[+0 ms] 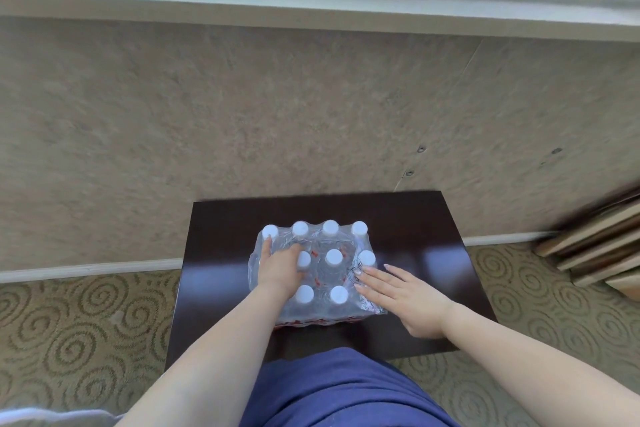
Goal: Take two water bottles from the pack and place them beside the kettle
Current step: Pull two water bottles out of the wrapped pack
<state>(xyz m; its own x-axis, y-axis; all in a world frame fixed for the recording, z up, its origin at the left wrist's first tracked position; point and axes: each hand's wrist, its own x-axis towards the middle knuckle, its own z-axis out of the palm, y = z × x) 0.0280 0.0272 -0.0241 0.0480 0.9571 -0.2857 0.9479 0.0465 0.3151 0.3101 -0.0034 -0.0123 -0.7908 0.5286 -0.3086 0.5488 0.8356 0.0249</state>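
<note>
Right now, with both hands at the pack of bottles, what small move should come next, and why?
Probably close the left hand on one bottle and pull it up. Its fingers already dig into the plastic wrap of the pack, among the white caps, while the right hand lies flat against the pack's side, steadying it. No bottle is out yet.

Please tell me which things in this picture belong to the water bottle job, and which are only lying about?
Part of the job:
- pack of water bottles
- left hand, on top of the pack
- right hand, flat against its side

Only lying about:
- dark table
- wooden boards by the wall

No kettle is in view.
</note>
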